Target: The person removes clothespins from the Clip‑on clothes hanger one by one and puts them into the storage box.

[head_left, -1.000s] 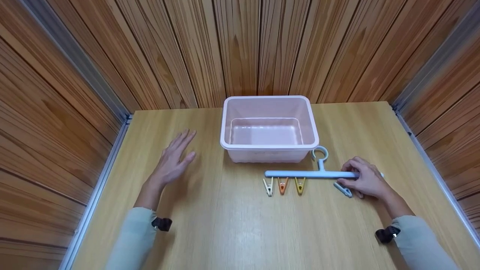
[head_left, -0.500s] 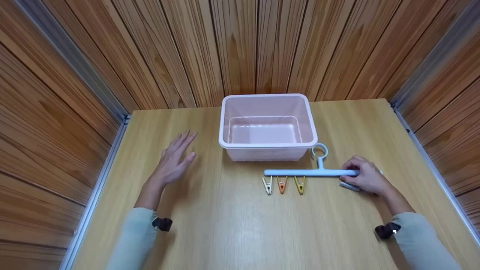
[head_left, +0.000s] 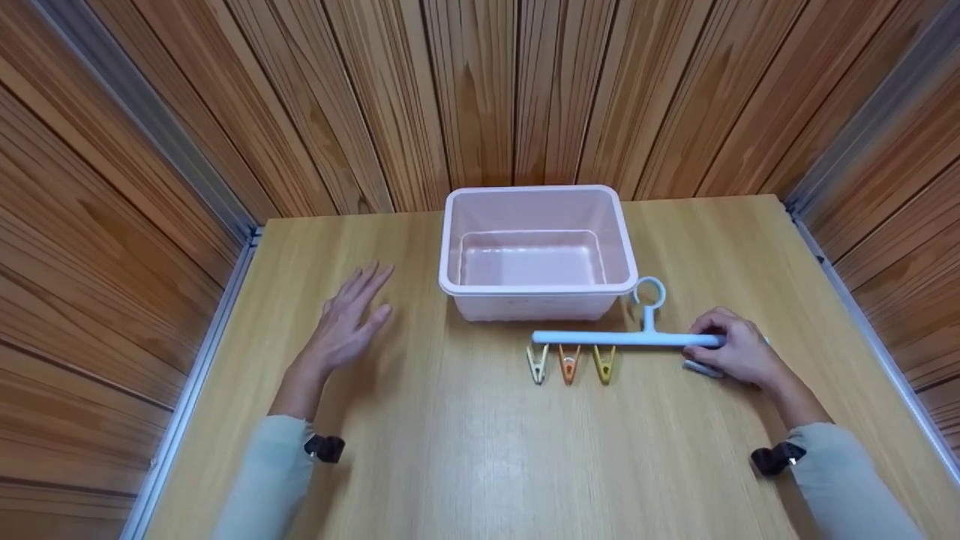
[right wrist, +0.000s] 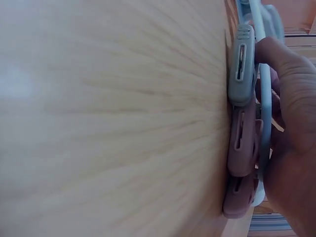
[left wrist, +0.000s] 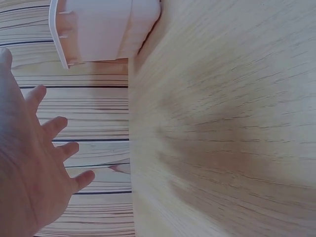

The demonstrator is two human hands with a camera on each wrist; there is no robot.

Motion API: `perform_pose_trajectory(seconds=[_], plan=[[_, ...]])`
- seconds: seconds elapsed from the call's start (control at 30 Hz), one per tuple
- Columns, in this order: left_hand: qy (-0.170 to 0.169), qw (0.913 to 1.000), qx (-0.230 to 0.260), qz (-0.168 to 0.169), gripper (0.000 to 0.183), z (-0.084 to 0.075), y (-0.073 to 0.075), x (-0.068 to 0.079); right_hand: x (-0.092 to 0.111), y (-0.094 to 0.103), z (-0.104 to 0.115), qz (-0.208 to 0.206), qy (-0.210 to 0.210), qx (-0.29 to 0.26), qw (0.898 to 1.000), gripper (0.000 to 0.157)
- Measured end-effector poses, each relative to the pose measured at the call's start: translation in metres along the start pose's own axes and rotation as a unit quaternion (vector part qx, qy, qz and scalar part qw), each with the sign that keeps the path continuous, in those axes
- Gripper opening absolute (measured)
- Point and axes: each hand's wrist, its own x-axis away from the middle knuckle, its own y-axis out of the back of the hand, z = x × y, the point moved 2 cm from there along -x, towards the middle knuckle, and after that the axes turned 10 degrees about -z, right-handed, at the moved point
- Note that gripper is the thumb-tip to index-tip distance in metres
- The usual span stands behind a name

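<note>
My right hand (head_left: 733, 349) grips the right end of a light blue clip hanger (head_left: 592, 338), fingers behind the bar and thumb in front. From the bar hang a white clothespin (head_left: 538, 367), an orange clothespin (head_left: 568, 367) and a yellow clothespin (head_left: 604, 367). A grey-blue clothespin (right wrist: 241, 74) sits by my thumb, with two dull pink clothespins (right wrist: 241, 148) beyond it in the right wrist view; the hand hides these two in the head view. My left hand (head_left: 349, 319) is held over the table's left side, fingers straight and spread, holding nothing.
A pale pink plastic basin (head_left: 536, 306) stands at the back middle of the wooden table (head_left: 465, 450), just behind the hanger. The hanger's hook (head_left: 650, 292) lies by its front right corner. Wood-panelled walls (head_left: 480, 97) enclose the back and sides.
The hanger has shifted slightly away from me and to the right with my right hand. The grey-blue clothespin has turned and is now mostly covered. My left hand has stayed still.
</note>
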Motion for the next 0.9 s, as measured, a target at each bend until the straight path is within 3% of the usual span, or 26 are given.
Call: perform_pose_trajectory(seconds=[0.17, 0.33, 0.57, 0.9], plan=[[0.002, 1.0000, 0.003, 0.000, 0.071, 0.001, 0.000, 0.000, -0.001, 0.003, -0.002, 0.017, -0.033, -0.016, 0.999, 0.024], [-0.001, 1.0000, 0.005, -0.001, 0.071, 0.002, 0.000, 0.000, -0.001, 0.003, -0.004, 0.022, -0.031, -0.024, 0.999, 0.032], [0.000, 0.9999, 0.013, -0.011, 0.074, 0.001, 0.001, 0.001, 0.000, 0.007, -0.005, 0.020, -0.024, -0.017, 0.999, 0.027], [0.004, 0.9997, 0.021, -0.015, 0.083, -0.001, 0.001, 0.000, 0.000, 0.024, -0.002, 0.030, -0.061, -0.070, 0.995, 0.031]])
